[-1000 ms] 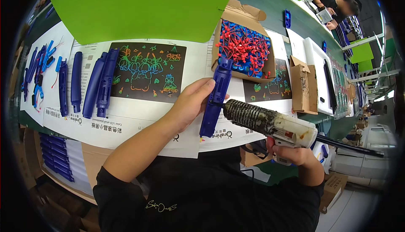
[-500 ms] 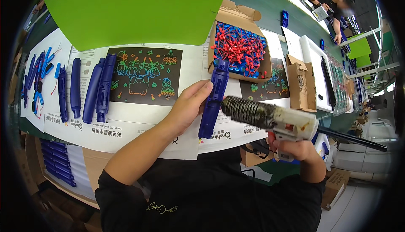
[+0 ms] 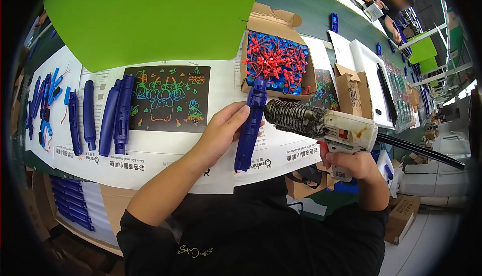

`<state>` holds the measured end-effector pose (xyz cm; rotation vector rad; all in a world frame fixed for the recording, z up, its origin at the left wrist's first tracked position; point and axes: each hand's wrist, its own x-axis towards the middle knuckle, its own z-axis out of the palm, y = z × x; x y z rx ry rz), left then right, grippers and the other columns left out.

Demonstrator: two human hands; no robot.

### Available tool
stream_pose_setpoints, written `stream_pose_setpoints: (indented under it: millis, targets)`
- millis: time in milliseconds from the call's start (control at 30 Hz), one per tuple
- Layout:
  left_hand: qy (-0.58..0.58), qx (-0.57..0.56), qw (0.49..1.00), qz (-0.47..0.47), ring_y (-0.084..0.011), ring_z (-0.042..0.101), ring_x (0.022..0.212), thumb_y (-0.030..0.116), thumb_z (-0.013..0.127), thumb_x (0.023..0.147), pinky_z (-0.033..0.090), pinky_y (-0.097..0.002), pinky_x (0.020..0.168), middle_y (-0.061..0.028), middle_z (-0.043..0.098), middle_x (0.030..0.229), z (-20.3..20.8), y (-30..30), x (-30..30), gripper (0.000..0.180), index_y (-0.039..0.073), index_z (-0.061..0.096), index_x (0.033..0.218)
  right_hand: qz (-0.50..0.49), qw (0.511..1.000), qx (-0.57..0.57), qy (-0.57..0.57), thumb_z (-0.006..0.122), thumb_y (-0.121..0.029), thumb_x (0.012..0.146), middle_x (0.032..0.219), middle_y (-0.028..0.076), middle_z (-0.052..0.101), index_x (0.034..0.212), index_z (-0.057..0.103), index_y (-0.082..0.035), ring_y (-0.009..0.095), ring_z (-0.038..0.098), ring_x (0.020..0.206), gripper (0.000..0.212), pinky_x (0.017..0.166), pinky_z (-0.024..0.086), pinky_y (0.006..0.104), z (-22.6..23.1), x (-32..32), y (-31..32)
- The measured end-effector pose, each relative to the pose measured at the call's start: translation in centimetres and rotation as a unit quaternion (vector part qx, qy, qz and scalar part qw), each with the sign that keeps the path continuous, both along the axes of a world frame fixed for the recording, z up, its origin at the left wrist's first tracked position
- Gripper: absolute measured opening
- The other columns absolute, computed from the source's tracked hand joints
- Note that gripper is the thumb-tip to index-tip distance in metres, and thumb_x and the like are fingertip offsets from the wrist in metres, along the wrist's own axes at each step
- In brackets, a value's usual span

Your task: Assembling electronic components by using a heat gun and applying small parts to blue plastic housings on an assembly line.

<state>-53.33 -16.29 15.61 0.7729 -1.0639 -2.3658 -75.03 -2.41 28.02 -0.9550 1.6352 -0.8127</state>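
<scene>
Compared with half a second ago, the tip of your glue gun has moved higher along the blue casing, toward the end that is nearest to the open cardboard box, which is full of blue parts with red wires. This casing seems to be in the middle of its work: the tip is at its upper half, but whether glue is already laid inside cannot be told. Four similar casings lie well to the left of the box, and whether they are finished or waiting is also not clear; more stacked pieces are far below and left of the box. Your left hand grasps the casing just below the box, with the thumb at its left edge, and your left forearm rises slantwise toward the box. Your right hand is closed around the gun's handle, below and right of the box, elbow bent, so that the barrel points leftward at the casing
</scene>
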Motion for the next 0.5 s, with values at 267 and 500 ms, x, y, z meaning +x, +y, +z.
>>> stream_pose_setpoints:
  millis: [267, 500]
  targets:
    - [-0.021, -0.021, 1.0, 0.001, -0.0176, 0.06, 0.097, 0.03, 0.04, 0.098, 0.049, -0.0314, 0.086, -0.0138, 0.061, 0.106, 0.1, 0.2, -0.1, 0.041, 0.0, 0.044, 0.126, 0.019, 1.0, 0.006, 0.017, 0.06, -0.001, 0.072, 0.084, 0.005, 0.062, 0.097, 0.059, 0.003, 0.011, 0.057, 0.072, 0.026, 0.063, 0.047, 0.026, 0.6, -0.1, -0.5]
    - [-0.023, -0.043, 0.999, 0.018, -0.0164, 0.06, 0.097, 0.029, 0.041, 0.098, 0.049, -0.0304, 0.085, -0.0131, 0.061, 0.105, -0.2, -0.1, -0.4, 0.041, -0.001, 0.044, 0.126, 0.011, 0.999, -0.036, -0.011, 0.056, -0.001, 0.073, 0.088, 0.007, 0.064, 0.105, 0.055, 0.002, 0.011, 0.059, 0.07, 0.033, 0.056, 0.048, 0.0246, 1.0, -0.3, -1.5]
